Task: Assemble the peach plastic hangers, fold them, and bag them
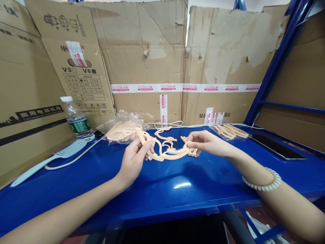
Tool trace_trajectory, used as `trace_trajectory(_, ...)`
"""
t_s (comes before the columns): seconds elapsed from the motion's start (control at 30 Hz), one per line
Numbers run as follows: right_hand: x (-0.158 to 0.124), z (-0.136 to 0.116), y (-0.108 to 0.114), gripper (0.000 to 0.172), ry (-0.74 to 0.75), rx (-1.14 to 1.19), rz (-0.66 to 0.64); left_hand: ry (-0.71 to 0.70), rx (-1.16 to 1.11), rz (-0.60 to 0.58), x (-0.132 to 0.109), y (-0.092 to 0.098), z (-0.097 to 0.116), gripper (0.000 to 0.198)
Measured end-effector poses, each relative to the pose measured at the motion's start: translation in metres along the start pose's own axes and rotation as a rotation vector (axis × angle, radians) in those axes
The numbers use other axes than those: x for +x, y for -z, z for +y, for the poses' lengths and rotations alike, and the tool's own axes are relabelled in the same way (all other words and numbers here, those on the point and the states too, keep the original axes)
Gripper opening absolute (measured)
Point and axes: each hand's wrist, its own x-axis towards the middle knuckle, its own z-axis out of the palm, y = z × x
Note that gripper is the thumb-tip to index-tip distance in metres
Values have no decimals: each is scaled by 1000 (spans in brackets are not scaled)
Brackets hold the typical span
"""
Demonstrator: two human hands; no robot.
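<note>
Both hands hold one thin, pale wooden cut-out piece (162, 149) with curled openwork, just above the blue shelf (177, 189). My left hand (133, 161) pinches its left end between thumb and fingers. My right hand (207, 143) grips its right end, fingers curled round it; a beaded bracelet (264, 183) is on that wrist. Behind the piece lie another curled wooden part (165, 134) and a small stack of wooden slats (189, 145), partly hidden by my right hand.
A clear plastic bag (122, 128) of wooden parts lies at the back left beside a water bottle (77, 120). A pale comb (48, 161) and a white cable (76, 159) lie left. More slats (231, 131) and a dark phone (276, 147) lie right. Cardboard walls (152, 51) surround the shelf.
</note>
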Motion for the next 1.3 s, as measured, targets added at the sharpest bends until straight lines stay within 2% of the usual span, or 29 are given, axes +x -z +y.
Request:
trace_trajectory(0.13, 2, 1, -1, 34, 17, 175, 135, 29, 19, -53, 0, -1, -5, 24)
trace_trajectory(0.27, 4, 2, -9, 38, 10, 379, 69, 45, 73, -238, -5, -4, -6, 26)
trace_trajectory(0.43, 5, 6, -31, 37, 75, 415, 35, -9, 149, -535, -13, -7, 3, 31)
trace_trajectory(0.53, 5, 8, -41, 29, 137, 400, 17, -15, 136, -563, -13, -9, 3, 30)
trace_trajectory(0.63, 5, 10, -49, 22, 213, 373, 2, 93, 74, -492, -12, -13, -4, 31)
trace_trajectory(0.67, 5, 11, -51, 20, 239, 364, 8, 152, 11, -504, -11, -14, -7, 33)
trace_trajectory(0.77, 4, 13, -55, 17, 304, 292, 43, 374, -168, -648, -12, -17, -12, 41)
trace_trajectory(0.83, 2, 13, -55, 15, 363, 179, 54, 420, -128, -694, -13, -17, -12, 39)
trace_trajectory(0.93, 0, 10, -53, 12, 495, -36, 50, 238, 72, -668, -13, -15, -9, 31)
trace_trajectory(1.03, 0, 9, -52, 10, 594, -130, 52, 76, 195, -662, -13, -14, -5, 29)
trace_trajectory(1.2, -1, 10, -52, 11, 701, -195, 79, 6, 268, -658, -14, -14, 0, 32)
trace_trajectory(1.3, -2, 10, -51, 17, 799, -333, 43, -22, 323, -659, -15, -13, -1, 35)
